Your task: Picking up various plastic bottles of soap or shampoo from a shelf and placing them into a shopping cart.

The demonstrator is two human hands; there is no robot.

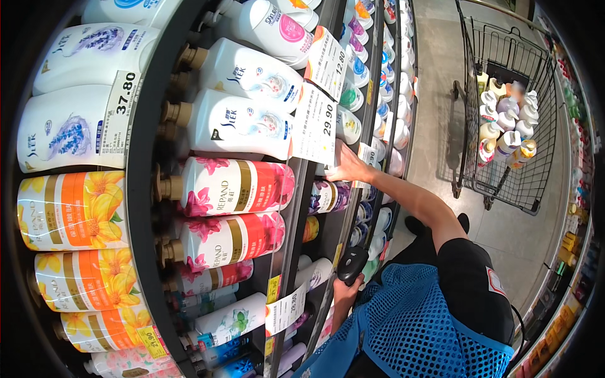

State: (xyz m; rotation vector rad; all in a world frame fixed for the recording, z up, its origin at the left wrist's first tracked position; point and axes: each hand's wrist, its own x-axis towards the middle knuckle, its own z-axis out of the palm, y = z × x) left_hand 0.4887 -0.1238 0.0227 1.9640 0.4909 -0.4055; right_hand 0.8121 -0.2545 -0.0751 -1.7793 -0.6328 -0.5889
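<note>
My left hand (346,294), low in the view, grips a black handheld barcode scanner (352,265) beside the shelf edge. My right hand (349,163) reaches into a lower shelf, its fingers partly hidden behind a white price card (315,124). Something pale, perhaps a bottle, shows under those fingers; I cannot tell whether they hold it. Just below that hand lies a purple-flowered Repand bottle (329,196) in the picture. On the shelf above are white Slek pump bottles (242,124) and pink-flowered Repand pump bottles (238,186).
Orange-flowered Repand bottles (71,210) and lavender Slek bottles (61,130) fill the left shelf. A wire shopping cart (505,186) with several pump bottles (508,120) stands on the tiled floor (432,94). Another stocked shelf (574,189) runs along the right. I wear a blue mesh vest (416,316).
</note>
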